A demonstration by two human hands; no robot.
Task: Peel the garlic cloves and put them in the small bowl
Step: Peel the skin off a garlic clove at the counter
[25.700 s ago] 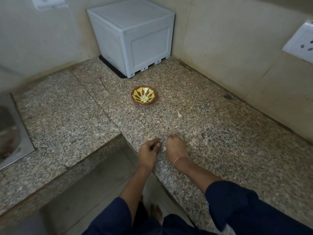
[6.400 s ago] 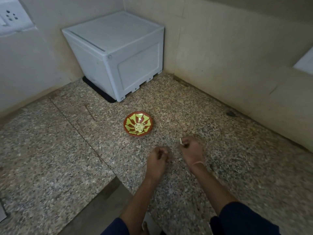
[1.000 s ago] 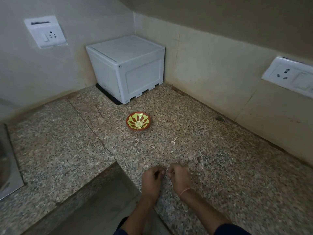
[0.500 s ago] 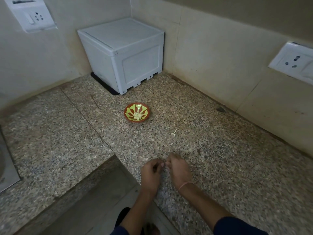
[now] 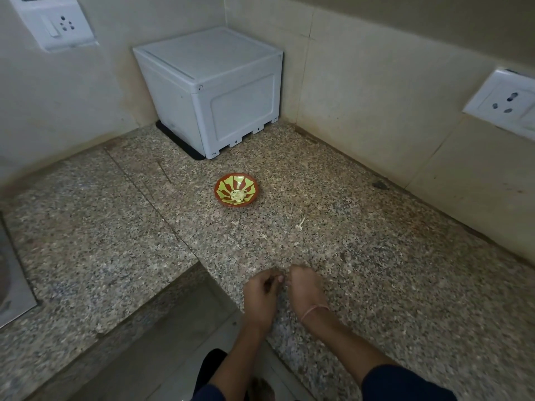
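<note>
The small bowl (image 5: 236,193), red-brown with yellow-green stripes, sits on the granite counter (image 5: 376,285) and holds pale peeled garlic cloves (image 5: 238,195) in its middle. Near the counter's front edge my left hand (image 5: 260,296) and my right hand (image 5: 307,290) are curled, fingertips meeting. Something small is pinched between them, a garlic clove I take it, but the fingers hide it. The bowl lies about a forearm's length beyond my hands. A pale scrap of garlic skin (image 5: 300,224) lies between bowl and hands, to the right.
A white plastic box (image 5: 211,91) fills the back corner. Wall sockets: one at upper left (image 5: 55,21), one at right (image 5: 506,102). A steel sink edge (image 5: 14,285) shows at far left. The counter is L-shaped, with a drop to the floor (image 5: 173,342) beside my left arm.
My hands have stayed together at the counter's front edge, fingers working slightly. The camera view has shifted a little; bowl and skin scrap have not moved on the counter.
</note>
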